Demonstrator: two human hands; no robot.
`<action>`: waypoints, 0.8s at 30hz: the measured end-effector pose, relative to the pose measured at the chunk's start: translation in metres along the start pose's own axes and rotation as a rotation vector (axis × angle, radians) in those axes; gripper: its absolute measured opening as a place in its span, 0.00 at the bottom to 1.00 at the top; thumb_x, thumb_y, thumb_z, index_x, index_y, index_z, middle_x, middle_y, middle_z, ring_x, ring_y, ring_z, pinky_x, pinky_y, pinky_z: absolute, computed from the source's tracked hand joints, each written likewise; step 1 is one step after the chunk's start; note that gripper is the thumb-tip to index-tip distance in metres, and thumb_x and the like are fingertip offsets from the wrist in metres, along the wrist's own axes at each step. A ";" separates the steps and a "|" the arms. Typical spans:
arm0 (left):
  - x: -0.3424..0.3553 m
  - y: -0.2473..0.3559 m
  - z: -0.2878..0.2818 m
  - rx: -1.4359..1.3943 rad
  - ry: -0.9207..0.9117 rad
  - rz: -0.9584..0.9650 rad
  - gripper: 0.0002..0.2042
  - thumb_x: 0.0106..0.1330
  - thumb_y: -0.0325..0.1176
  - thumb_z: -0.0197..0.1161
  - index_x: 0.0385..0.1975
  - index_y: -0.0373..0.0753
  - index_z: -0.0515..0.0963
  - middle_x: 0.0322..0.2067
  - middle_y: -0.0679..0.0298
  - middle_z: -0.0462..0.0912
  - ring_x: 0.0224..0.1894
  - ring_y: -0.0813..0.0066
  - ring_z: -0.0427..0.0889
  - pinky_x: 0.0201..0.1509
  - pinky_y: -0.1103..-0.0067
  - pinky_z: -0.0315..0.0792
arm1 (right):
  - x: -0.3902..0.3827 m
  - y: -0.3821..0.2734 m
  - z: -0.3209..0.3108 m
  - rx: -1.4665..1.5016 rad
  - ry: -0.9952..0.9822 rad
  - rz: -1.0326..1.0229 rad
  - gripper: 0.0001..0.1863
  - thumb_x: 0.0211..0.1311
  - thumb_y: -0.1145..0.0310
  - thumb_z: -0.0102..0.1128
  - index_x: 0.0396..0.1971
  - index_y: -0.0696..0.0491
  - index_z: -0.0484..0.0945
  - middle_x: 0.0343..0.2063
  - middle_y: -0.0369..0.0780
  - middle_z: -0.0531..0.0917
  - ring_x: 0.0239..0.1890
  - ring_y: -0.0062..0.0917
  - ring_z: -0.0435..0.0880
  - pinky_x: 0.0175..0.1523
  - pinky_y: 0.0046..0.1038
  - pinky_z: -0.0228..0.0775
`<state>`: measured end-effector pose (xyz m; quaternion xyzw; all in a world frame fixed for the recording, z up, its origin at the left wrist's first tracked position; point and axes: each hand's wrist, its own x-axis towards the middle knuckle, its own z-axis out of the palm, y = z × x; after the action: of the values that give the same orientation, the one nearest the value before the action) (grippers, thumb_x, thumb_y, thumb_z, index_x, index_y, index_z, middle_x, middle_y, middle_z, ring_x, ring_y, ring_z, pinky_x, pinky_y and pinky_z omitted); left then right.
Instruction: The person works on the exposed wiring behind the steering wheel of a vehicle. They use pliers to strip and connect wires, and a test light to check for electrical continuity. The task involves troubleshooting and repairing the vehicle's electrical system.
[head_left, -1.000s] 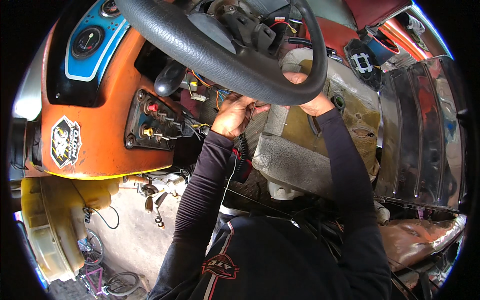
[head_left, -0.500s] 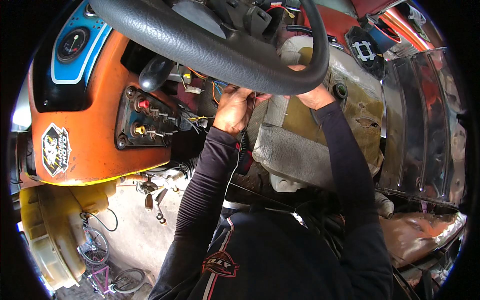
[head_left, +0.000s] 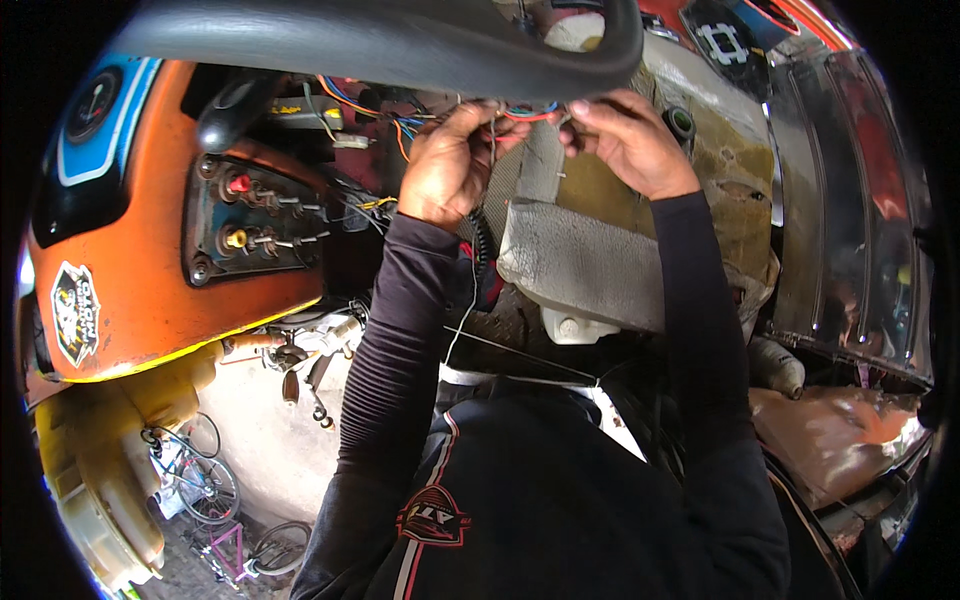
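Red-blue wires [head_left: 530,117] | left hand [head_left: 447,168]: pinched on them | right hand [head_left: 640,142]: likewise, apparently steadying the span between grips | steering wheel [head_left: 390,42]: just beyond

Wires [head_left: 528,115] lie between the left hand [head_left: 447,170] and the right hand [head_left: 640,145], perhaps passing under the steering wheel [head_left: 400,40] ahead of them. Left of the left hand sits a switch panel [head_left: 250,222]; under the right hand, a seat [head_left: 605,195]; farther right, a side panel [head_left: 835,220].
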<state>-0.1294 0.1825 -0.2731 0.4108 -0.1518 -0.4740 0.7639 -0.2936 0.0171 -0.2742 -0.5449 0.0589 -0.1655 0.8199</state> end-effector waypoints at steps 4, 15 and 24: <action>-0.004 0.007 0.000 0.043 0.028 -0.028 0.07 0.70 0.30 0.60 0.42 0.34 0.79 0.39 0.61 0.84 0.41 0.67 0.84 0.51 0.70 0.77 | 0.002 0.000 0.018 -0.084 0.137 -0.038 0.14 0.68 0.65 0.64 0.46 0.60 0.81 0.34 0.39 0.85 0.31 0.21 0.83 0.37 0.25 0.77; 0.004 -0.002 0.005 -0.020 0.038 0.076 0.06 0.69 0.26 0.61 0.42 0.32 0.79 0.40 0.59 0.84 0.41 0.67 0.85 0.48 0.74 0.81 | -0.003 0.019 0.036 0.235 0.395 0.032 0.10 0.68 0.66 0.62 0.37 0.59 0.80 0.28 0.37 0.82 0.27 0.21 0.80 0.31 0.25 0.72; 0.007 -0.012 -0.008 -0.022 0.027 0.125 0.08 0.69 0.23 0.61 0.46 0.33 0.79 0.42 0.58 0.85 0.43 0.68 0.86 0.47 0.75 0.84 | -0.020 0.033 0.050 0.253 0.429 -0.044 0.11 0.70 0.68 0.61 0.46 0.58 0.79 0.35 0.40 0.85 0.32 0.24 0.83 0.35 0.27 0.78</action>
<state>-0.1282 0.1775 -0.2884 0.3986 -0.1618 -0.4215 0.7983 -0.2921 0.0794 -0.2861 -0.3912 0.1985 -0.3014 0.8466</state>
